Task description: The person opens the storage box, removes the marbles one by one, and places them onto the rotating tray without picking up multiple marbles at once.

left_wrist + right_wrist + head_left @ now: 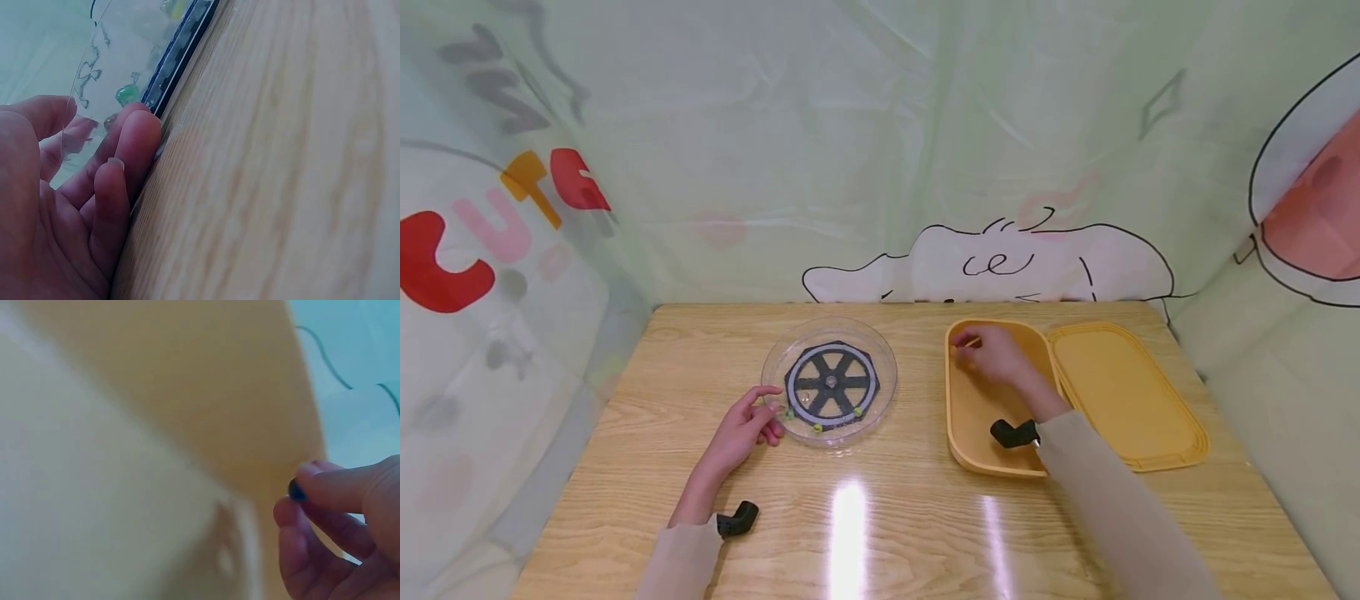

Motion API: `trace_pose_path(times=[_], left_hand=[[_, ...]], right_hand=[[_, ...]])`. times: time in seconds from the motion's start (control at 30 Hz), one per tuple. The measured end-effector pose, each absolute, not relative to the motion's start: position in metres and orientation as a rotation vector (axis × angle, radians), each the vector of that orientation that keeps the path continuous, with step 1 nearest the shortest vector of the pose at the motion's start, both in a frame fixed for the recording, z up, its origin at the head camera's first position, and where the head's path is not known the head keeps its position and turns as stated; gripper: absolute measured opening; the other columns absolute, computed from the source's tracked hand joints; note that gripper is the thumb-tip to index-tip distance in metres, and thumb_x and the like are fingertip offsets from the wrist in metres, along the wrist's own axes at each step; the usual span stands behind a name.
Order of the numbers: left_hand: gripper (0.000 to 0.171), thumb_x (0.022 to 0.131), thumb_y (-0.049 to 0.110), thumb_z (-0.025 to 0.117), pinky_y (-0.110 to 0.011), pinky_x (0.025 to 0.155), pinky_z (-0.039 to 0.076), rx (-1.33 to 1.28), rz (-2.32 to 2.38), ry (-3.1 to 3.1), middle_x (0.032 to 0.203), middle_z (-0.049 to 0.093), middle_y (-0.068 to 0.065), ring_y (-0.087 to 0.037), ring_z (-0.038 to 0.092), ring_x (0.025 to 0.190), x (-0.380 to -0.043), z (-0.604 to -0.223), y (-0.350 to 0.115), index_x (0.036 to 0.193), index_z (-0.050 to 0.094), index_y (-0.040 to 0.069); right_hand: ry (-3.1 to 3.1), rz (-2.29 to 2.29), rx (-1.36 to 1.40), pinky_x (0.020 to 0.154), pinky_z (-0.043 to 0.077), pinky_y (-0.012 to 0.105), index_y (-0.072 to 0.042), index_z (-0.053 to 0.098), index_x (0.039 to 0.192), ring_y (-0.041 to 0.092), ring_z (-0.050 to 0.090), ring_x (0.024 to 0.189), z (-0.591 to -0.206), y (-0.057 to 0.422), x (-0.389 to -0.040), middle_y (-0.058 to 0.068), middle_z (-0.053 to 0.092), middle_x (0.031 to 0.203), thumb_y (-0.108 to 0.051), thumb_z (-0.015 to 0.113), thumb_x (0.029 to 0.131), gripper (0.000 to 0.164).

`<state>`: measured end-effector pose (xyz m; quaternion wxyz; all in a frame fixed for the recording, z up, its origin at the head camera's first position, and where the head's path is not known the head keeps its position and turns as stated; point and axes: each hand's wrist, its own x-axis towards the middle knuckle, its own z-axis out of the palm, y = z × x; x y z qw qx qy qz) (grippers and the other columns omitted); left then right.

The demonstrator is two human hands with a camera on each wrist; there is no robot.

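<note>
My left hand (747, 427) holds the near-left edge of a clear round dish (887, 392), its fingers about the rim and side wall. Under the dish's clear floor shows a black six-spoked wheel shape (831, 381) with a grey ring. Several small green and yellow-green glassy pieces (128, 94) lie in the dish near that hand. Over at the far left corner of a yellow-orange plastic box (981, 417), my right hand (992, 354) pinches a small dark blue ball (296, 489) between thumb and fingertips. Its surface is partly covered by the fingers.
A flat yellow lid (1127, 392) lies against the right side of the box. Everything stands on a wood-grain table (910, 533). Behind and on both sides hangs a printed pale-green curtain (760, 167), close to the table's edges. A black wrist camera (737, 518) sits on each sleeve.
</note>
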<state>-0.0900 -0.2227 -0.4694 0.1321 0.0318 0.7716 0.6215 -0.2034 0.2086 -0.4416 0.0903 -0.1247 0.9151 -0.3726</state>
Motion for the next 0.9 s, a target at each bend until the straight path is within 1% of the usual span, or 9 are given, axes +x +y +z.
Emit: trace_pose_path(times=[0.1,0.17,0.23,0.3,0.47,0.7,0.77,0.9], left_hand=[[0.034,0.106,0.013,0.050,-0.029,0.063,0.052,0.088,1.805,2.242,0.082,0.066,-0.024,-0.027,0.064,0.064,-0.090,-0.469,-0.222,0.137,0.049,-0.002],[0.034,0.106,0.013,0.049,-0.029,0.063,0.053,0.089,1.808,2.241,0.081,0.066,-0.024,-0.028,0.064,0.064,-0.089,-0.469,-0.222,0.136,0.048,-0.002],[0.034,0.106,0.013,0.049,-0.029,0.063,0.052,0.087,1.809,2.242,0.081,0.066,-0.023,-0.028,0.064,0.064,-0.089,-0.469,-0.222,0.136,0.048,-0.002],[0.034,0.106,0.012,0.050,-0.029,0.063,0.053,0.088,1.812,2.242,0.081,0.066,-0.023,-0.027,0.064,0.064,-0.089,-0.469,-0.222,0.136,0.048,-0.003],[0.034,0.105,0.012,0.049,-0.029,0.062,0.052,0.073,1.805,2.246,0.080,0.066,-0.022,-0.027,0.064,0.064,-0.090,-0.470,-0.221,0.136,0.049,-0.002],[0.034,0.106,0.015,0.049,-0.029,0.062,0.053,0.032,1.805,2.245,0.082,0.066,-0.022,-0.027,0.064,0.064,-0.097,-0.495,-0.229,0.138,0.050,0.004],[0.034,0.106,0.018,0.050,-0.028,0.062,0.053,0.029,1.805,2.250,0.081,0.066,-0.020,-0.025,0.064,0.064,-0.098,-0.499,-0.230,0.138,0.051,0.006],[0.033,0.106,0.022,0.052,-0.028,0.063,0.053,0.041,1.806,2.267,0.080,0.066,-0.016,-0.024,0.064,0.063,-0.099,-0.502,-0.230,0.136,0.052,0.009]], right_hand=[[2.716,-1.195,-0.305,0.071,0.053,0.036,-0.005,0.072,0.103,0.025,0.064,0.082,-0.435,0.206,-0.201,0.011,0.069,0.100,-0.010,0.069,0.094,0.011],[2.704,-1.234,-0.286,0.068,0.052,0.033,-0.005,0.073,0.104,0.024,0.065,0.082,-0.430,0.203,-0.198,0.010,0.070,0.100,-0.011,0.071,0.093,0.013],[2.696,-1.261,-0.288,0.071,0.052,0.031,-0.005,0.073,0.105,0.022,0.065,0.085,-0.425,0.199,-0.196,0.009,0.071,0.101,-0.012,0.074,0.091,0.015],[2.678,-1.290,-0.326,0.075,0.053,0.032,-0.004,0.073,0.106,0.024,0.066,0.090,-0.420,0.195,-0.193,0.010,0.072,0.103,-0.011,0.075,0.090,0.018],[2.604,-1.353,-0.427,0.081,0.054,0.035,-0.002,0.072,0.109,0.026,0.067,0.094,-0.410,0.179,-0.188,0.012,0.071,0.106,-0.008,0.073,0.091,0.019],[2.514,-1.369,-0.500,0.076,0.053,0.029,-0.001,0.073,0.109,0.022,0.064,0.089,-0.413,0.149,-0.191,0.008,0.071,0.101,-0.007,0.073,0.091,0.019],[2.485,-1.371,-0.527,0.074,0.053,0.029,0.001,0.073,0.109,0.022,0.064,0.088,-0.415,0.138,-0.192,0.007,0.071,0.099,-0.006,0.073,0.090,0.019],[2.432,-1.376,-0.595,0.074,0.052,0.029,0.001,0.073,0.107,0.021,0.063,0.086,-0.420,0.116,-0.195,0.006,0.071,0.096,-0.004,0.074,0.089,0.019]])
